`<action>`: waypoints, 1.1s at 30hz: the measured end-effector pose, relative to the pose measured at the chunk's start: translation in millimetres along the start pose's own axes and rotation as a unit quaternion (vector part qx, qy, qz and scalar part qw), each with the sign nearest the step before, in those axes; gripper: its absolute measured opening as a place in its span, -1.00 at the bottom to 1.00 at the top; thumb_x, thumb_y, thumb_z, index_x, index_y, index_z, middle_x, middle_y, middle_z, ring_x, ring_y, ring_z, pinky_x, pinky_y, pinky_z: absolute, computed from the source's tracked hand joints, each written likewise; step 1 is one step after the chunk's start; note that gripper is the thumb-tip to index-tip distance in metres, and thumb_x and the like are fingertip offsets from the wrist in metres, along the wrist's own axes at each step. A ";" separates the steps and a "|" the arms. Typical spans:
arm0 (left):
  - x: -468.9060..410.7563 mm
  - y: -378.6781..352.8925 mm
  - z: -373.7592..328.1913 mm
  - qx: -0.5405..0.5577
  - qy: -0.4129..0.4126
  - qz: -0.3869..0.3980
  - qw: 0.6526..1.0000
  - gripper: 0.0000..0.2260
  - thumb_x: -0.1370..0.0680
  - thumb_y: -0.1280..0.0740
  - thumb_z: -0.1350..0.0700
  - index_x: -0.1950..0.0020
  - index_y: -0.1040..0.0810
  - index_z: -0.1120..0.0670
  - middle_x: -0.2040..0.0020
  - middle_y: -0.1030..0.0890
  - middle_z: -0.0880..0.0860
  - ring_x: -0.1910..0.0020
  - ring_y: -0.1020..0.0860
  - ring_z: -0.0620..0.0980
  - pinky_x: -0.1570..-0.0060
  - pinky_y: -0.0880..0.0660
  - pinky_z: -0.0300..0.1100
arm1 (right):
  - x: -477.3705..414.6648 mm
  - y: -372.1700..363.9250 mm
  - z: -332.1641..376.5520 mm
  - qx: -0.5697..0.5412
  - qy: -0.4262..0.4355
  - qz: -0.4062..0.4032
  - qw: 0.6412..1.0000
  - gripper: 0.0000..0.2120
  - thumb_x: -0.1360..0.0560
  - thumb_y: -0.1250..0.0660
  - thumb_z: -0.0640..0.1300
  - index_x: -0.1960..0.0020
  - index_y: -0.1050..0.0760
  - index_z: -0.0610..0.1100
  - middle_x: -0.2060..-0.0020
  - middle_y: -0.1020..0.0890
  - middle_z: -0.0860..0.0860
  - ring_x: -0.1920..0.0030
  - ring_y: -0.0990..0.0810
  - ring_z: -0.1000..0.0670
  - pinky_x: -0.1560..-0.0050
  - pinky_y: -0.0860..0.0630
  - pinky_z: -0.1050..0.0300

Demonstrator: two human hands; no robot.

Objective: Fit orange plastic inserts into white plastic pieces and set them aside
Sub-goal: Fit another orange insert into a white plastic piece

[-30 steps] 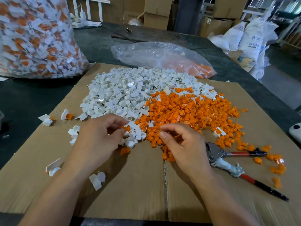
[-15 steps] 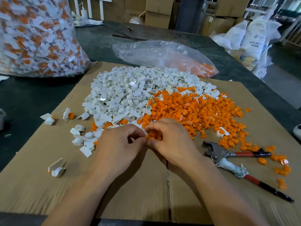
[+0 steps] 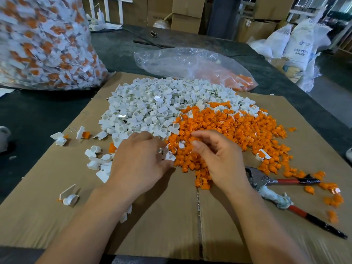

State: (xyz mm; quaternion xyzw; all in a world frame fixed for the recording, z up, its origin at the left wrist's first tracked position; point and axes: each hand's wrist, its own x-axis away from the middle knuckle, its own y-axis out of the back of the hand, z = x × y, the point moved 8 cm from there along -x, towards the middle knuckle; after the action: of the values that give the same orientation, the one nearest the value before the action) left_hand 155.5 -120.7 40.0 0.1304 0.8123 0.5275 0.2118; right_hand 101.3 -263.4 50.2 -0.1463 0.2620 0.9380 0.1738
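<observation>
White pieces (image 3: 152, 103): large heap at the far centre of the cardboard sheet (image 3: 162, 225); each is a short round cup with a flat rectangular tab, in smooth white plastic
Orange inserts (image 3: 228, 126): heap touching the right and near edge of the white heap; small knobbly plugs, with strays scattered to the right
Fitted piece (image 3: 82, 133): white tab with orange showing, lying apart at the left among a few loose white ones
Left hand (image 3: 141, 161): palm down, fingers reaching onto the near edge of the white heap; fingertips blurred, so cannot tell whether it holds a piece
Right hand (image 3: 215, 157): over the orange heap, fingers curled, thumb close to forefinger; cannot tell whether anything is pinched
Pliers (image 3: 266, 181): on the cardboard just right of the right hand; metal head, red and black handles, one wrapped in pale material
Bench (image 3: 38, 111): dark, matt, under the creased brown cardboard
Assembled-parts bag (image 3: 43, 44): clear plastic, bulging, far left
Insert bag (image 3: 190, 63): clear, crumpled, behind the heaps
Room: cardboard boxes (image 3: 188, 14) and white sacks (image 3: 302, 46) beyond the bench
</observation>
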 end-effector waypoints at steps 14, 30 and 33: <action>0.1 -6.9 -15.4 0.065 -0.057 -0.010 0.996 -0.77 -0.40 -0.46 0.11 0.23 -0.40 -0.06 0.28 -0.42 -0.15 0.19 -0.42 -0.05 0.20 -0.25 -0.18 | -2.1 12.2 -5.3 -0.029 0.000 -0.039 0.999 -0.75 -0.46 -0.35 -0.21 0.14 -0.47 0.16 0.21 -0.55 0.20 0.16 -0.50 0.26 0.18 -0.39 0.47; -3.4 -9.8 -8.8 0.246 0.002 -0.017 0.969 -0.83 -0.49 -0.38 0.19 -0.04 -0.64 0.01 0.21 -0.45 -0.27 0.33 -0.44 -0.28 0.29 -0.32 -0.42 | -1.8 16.7 -9.6 -0.083 -0.017 -0.042 0.995 -0.73 -0.47 -0.33 -0.24 0.11 -0.51 0.16 0.24 -0.60 0.19 0.19 -0.57 0.21 0.14 -0.53 0.28; 0.7 -8.2 1.8 0.330 0.056 -0.045 0.941 -0.82 -0.48 -0.39 0.19 -0.01 -0.64 -0.07 0.27 -0.54 -0.23 0.38 -0.47 -0.19 0.30 -0.43 -0.27 | -1.8 14.4 -10.0 -0.112 -0.022 -0.032 0.993 -0.70 -0.49 -0.30 -0.29 0.11 -0.53 0.13 0.25 -0.61 0.14 0.23 -0.60 0.17 0.23 -0.53 0.33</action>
State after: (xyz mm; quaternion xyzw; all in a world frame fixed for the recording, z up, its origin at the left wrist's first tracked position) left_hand 155.8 -122.3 31.7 0.1264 0.9566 0.2258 0.1341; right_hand 99.0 -280.9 48.9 -0.1525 0.1463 0.9583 0.1921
